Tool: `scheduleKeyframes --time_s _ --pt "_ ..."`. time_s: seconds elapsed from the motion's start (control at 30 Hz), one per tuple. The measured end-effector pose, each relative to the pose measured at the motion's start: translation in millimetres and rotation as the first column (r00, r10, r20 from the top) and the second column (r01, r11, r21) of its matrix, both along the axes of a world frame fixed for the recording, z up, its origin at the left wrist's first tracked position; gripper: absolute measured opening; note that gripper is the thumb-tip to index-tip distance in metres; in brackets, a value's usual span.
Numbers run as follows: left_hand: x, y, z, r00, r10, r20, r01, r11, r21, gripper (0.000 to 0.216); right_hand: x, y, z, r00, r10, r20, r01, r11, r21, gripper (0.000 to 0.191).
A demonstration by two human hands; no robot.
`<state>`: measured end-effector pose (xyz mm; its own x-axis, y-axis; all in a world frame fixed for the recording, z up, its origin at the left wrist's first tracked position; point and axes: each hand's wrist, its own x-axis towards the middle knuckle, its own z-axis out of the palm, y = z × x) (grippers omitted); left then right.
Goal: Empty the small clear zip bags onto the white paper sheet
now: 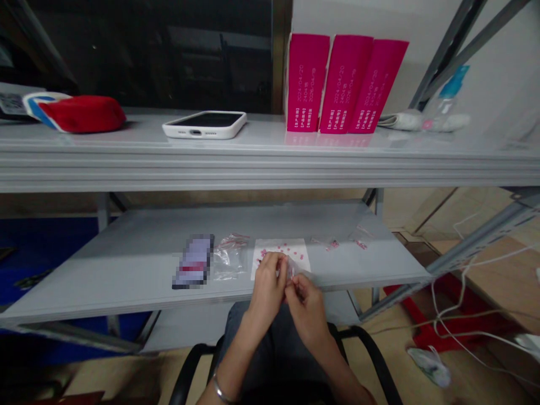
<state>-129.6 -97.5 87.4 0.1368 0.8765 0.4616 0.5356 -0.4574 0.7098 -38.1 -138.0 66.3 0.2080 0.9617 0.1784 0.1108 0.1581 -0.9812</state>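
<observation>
My left hand (269, 282) and my right hand (306, 301) meet at the shelf's front edge, both with fingers pinched on a small clear plastic bag (291, 269). Just behind them lies a white sheet (303, 250) strewn with several small pink pieces (283, 247); my hands cover part of it. Left of the sheet rests a stack of empty-looking clear zip bags (230, 259). Over to the right are two small bags, one (331, 244) and another (360, 241), with pink pieces inside. What the bag in my hands contains is hard to make out.
A blurred-out phone (194, 261) lies left on the lower shelf (139, 259). The upper shelf (253, 163) carries a white-cased phone (206, 125), a red pouch (88, 114), pink boxes (346, 84) and a spray bottle (449, 98). Loose cables (459, 287) hang at right.
</observation>
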Motion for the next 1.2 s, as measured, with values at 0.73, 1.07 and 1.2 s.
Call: scheduleKeyframes --time_s 0.73,1.07,1.2 --pt "-7.9 0.5 2.9 0.982 -0.172 -0.082 0.178 0.982 0.067 0.031 5.4 8.3 -8.5 0.577 -0.017 -0.817 -0.236 0.954 -0.186 0.032" --pt "-7.3 -6.3 6.4 0.968 -0.251 -0.020 0.250 0.944 0.214 0.021 25.9 24.7 2.5 0.145 0.015 -0.989 -0.396 0.917 -0.045 0.030" --pt "-7.7 -7.6 5.9 0.966 -0.260 0.008 0.249 0.933 0.259 0.021 26.7 24.4 3.6 0.147 0.038 -0.988 -0.416 0.909 -0.027 0.029"
